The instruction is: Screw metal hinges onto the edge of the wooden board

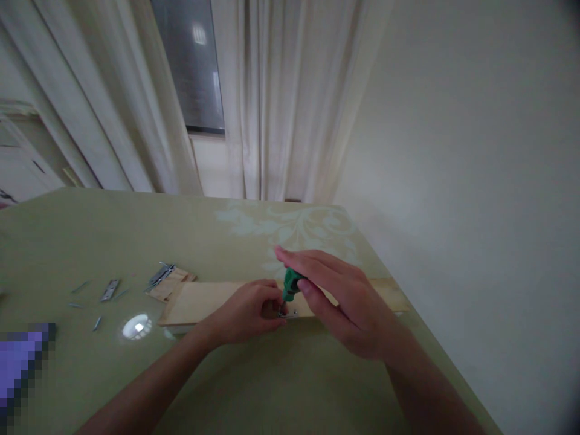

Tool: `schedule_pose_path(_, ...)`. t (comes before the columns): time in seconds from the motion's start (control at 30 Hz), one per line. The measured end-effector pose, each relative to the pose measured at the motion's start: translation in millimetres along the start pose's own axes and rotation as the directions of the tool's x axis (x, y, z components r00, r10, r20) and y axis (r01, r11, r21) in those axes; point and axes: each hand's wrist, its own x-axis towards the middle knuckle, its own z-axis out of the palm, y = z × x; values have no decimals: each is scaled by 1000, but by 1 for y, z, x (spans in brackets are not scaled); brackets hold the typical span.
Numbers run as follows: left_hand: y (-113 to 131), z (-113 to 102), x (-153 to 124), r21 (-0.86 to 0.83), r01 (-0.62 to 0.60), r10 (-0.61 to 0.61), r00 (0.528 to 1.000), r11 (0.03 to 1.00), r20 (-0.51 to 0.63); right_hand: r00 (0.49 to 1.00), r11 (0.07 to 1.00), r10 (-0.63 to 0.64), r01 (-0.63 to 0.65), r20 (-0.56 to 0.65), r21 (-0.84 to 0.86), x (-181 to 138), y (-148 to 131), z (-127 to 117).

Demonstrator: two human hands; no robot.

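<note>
Fingers of the right hand are clasping the green screwdriver, holding it upright over a small metal hinge at the near edge of the wooden board on the table. The left hand is pinching the hinge. The stubby handle is looking light and rigid, likely best gripped round its top.

We saw two bare arms. The left arm and the right arm were long and slim, uncovered right to the picture's edge. The left hand and the right hand were bare too, with long fingers.
</note>
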Motion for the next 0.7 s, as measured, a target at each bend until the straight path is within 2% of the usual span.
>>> schedule_pose_path(0.07,0,1,0,-10,0,0,1000,1000,-1,999,999,-33,32,-41,-22,1,4,3)
schedule_pose_path(0.17,1,1,0,-16,-4,4,1000,1000,0,974,967,-122,74,-190,-242,1,11,14)
schedule_pose_path(0.23,2,0,0,-13,-6,6,1000,1000,-8,966,937,-148,69,-210,-342,1,11,18)
schedule_pose_path(0.3,3,-1,0,-7,-14,14,1000,1000,-6,983,956,-98,49,-156,-290,1,8,16)
schedule_pose_path(0.43,2,-1,1,6,-19,19,1000,1000,4,999,1000,-4,3,-35,-27,0,5,7)
schedule_pose_path(0.5,1,0,1,-9,-14,14,1000,1000,5,996,1000,-15,13,-84,-28,0,8,7)
schedule_pose_path(0.6,1,0,1,-34,-3,3,1000,999,-2,981,986,-65,34,-185,-165,0,14,10)
schedule_pose_path(0.7,1,-1,1,-20,-2,2,1000,1000,1,994,996,-37,29,-100,-86,0,14,9)
